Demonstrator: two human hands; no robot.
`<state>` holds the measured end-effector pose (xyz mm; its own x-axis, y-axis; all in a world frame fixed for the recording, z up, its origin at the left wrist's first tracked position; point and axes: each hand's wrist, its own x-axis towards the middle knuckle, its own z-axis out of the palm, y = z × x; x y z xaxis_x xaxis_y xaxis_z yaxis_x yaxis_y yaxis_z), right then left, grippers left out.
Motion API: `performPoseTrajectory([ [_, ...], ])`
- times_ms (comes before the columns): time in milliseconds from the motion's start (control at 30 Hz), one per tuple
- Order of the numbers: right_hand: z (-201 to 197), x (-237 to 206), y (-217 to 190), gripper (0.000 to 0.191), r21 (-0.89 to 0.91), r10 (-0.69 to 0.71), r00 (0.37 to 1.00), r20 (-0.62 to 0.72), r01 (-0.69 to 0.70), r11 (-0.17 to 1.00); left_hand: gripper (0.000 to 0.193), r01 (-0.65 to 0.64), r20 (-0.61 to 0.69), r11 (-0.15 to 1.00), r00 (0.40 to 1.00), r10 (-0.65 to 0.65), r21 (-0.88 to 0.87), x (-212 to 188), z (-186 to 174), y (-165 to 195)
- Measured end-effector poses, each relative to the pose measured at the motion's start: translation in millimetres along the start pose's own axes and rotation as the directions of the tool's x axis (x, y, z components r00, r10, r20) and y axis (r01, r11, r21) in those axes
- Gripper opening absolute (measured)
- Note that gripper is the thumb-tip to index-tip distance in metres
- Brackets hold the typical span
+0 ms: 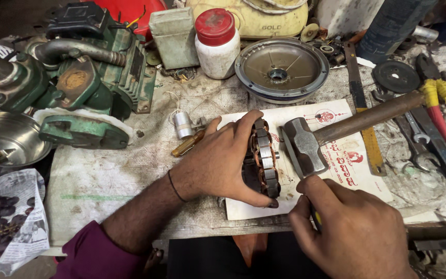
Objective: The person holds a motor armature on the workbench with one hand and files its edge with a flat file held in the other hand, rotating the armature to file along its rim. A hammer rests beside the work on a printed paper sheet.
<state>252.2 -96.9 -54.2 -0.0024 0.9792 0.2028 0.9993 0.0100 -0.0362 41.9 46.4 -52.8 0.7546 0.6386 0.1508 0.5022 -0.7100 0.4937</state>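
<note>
The hammer lies diagonally across the white card, its wooden handle running to the upper right of the frame and its steel head at centre, just right of the stator. The left hand grasps the wound stator core at frame centre, standing it on edge, its flat faces turned left and right. The right hand, lower right, is clenched on a small yellow-handled tool, mostly hidden, just below the stator.

A white red-capped jar stands at the back; a red-printed white sheet lies mid-bench.
</note>
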Motion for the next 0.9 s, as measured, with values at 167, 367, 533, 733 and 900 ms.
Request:
performPoseTrajectory([
  [167, -7.5, 1.9, -5.5, 0.024, 0.06, -0.063, 0.981, -0.184, 0.075, 0.995, 0.147, -0.024, -0.018, 1.0, 1.0, 0.024, 0.007, -0.4, 0.4, -1.5],
  [367, -8.1, 3.8, -8.3, 0.032, 0.094, -0.038, 0.985, -0.166, 0.054, 0.994, 0.148, 0.015, 0.027, 1.0, 1.0, -0.015, 0.023, -0.2, 0.8, -4.4],
  [533, -9.9, 3.9, -9.5, 0.027, 0.157, -0.111, 0.959, -0.261, 0.155, 0.975, 0.149, -0.02, 0.0, 1.0, 1.0, 0.02, 0.02, -0.7, 1.0, -4.7],
  [733, -9.5, 1.1, -11.3, 0.025, 0.173, -0.174, 0.941, -0.29, 0.23, 0.958, 0.149, -0.016, 0.001, 1.0, 1.0, 0.016, 0.014, -0.1, 0.6, -4.1],
  [900, -2.2, 1.2, -8.6, 0.03, 0.18, -0.175, 0.95, -0.258, 0.226, 0.958, 0.15, 0.004, 0.022, 1.0, 1.0, -0.004, 0.013, 0.6, -0.1, -3.3],
])
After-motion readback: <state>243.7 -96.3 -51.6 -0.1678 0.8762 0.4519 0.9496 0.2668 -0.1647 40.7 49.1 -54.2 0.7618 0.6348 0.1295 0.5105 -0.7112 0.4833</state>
